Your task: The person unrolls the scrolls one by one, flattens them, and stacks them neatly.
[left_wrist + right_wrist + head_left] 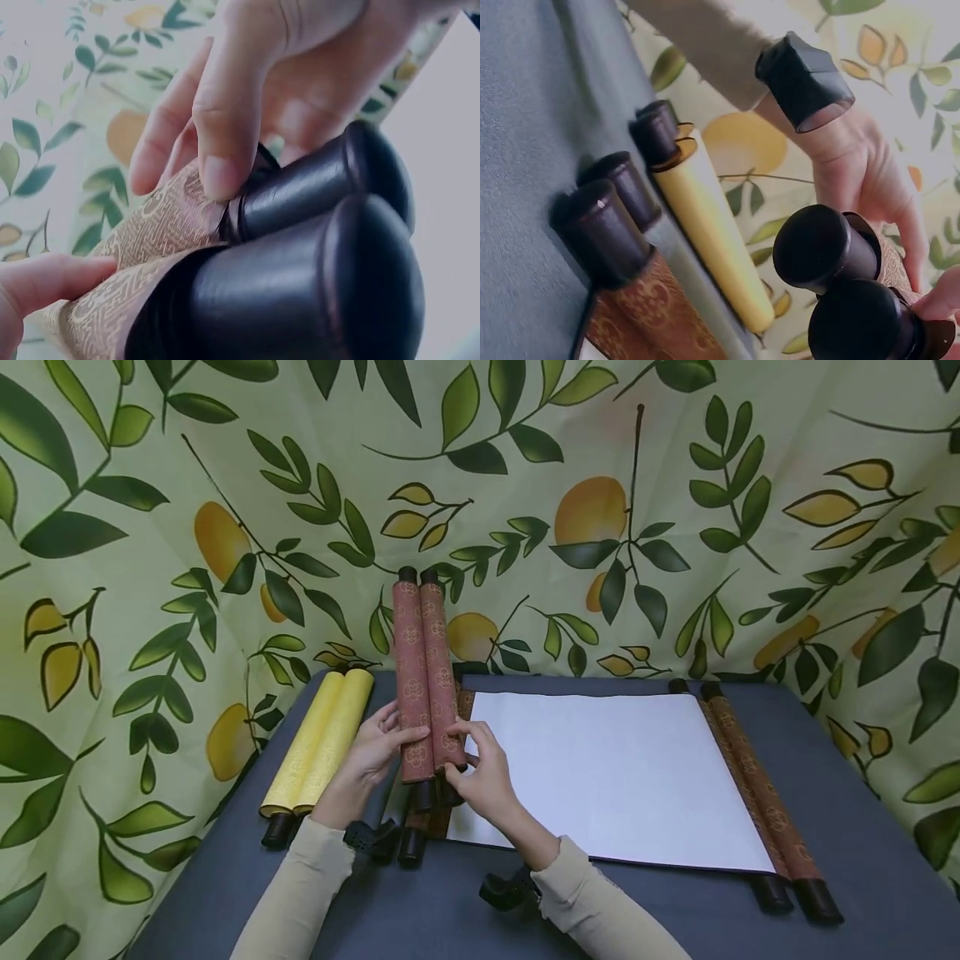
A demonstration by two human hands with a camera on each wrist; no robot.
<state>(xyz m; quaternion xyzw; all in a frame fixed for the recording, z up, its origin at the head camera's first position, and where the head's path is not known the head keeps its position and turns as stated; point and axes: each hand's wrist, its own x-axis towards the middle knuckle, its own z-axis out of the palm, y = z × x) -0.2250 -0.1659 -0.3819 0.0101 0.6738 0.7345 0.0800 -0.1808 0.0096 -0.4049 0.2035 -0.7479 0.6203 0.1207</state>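
Observation:
A scroll in reddish brocade (pixel 412 677), wound onto two black-ended rollers lying side by side, is held tilted up above the table. My left hand (pixel 367 756) grips the left roll, thumb across its front and fingers behind. Near the lower end of the right roll, my right hand (pixel 483 781) pinches the edge between thumb and fingers. Close up in the left wrist view, the right thumb (pixel 221 150) presses on the brocade beside a black knob (pixel 352 180). Both black knobs (pixel 825 247) show end-on in the right wrist view.
An unrolled scroll with a white sheet (pixel 607 768) spreads to the right, its brown rolled end (pixel 768 785) at the far side. A yellow scroll (pixel 322 743) lies left on the dark blue table (pixel 450 914). A leaf-print cloth (pixel 480 485) hangs behind.

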